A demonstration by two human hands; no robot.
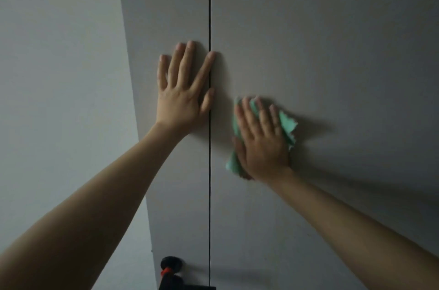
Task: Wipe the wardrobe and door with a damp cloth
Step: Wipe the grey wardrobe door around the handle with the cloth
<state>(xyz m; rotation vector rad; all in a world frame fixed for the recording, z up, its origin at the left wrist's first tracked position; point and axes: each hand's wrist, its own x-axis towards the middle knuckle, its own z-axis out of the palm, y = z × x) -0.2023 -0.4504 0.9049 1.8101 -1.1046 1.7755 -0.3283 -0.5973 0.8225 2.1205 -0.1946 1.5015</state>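
Head view: right hand, fingers flat, presses green cloth on right wardrobe door just right of vertical seam; left hand, open, holding nothing, braces on left door; unwiped panel stretches rightward and upward.

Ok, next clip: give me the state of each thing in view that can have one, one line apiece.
left hand: open, fingers spread, flat against the left wardrobe door, its forefinger and thumb at the gap.
right hand: open, pressing the cloth to the right door.
green cloth: crumpled under the palm, edges sticking out both sides.
wardrobe doors: closed, thin dark gap between them.
black and red object: at bottom edge, cannot tell what it is.
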